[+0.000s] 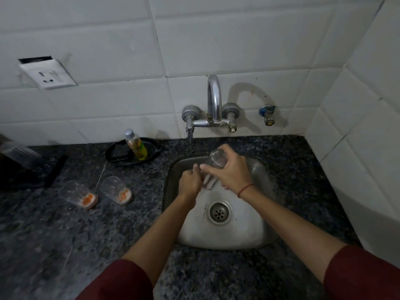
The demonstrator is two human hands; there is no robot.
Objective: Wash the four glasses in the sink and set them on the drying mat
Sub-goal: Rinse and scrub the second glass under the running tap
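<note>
Both forearms reach forward from dark red sleeves over the speckled counter and meet above the steel sink. The right hand wraps over a clear glass, holding it tilted in the air above the basin with its base up towards the wall. The left hand has its fingers curled round the glass's lower end; whether it rubs or only steadies I cannot tell. To the left, well apart from the sink, two glasses stand on the counter with orange residue in their bottoms, so I judge them unwashed. A fourth glass and the drying mat are not clearly in view, so the job looks early. Farther back a bottle sits in a black dish and the tap arches from the tiles; no running water is plain to see
</note>
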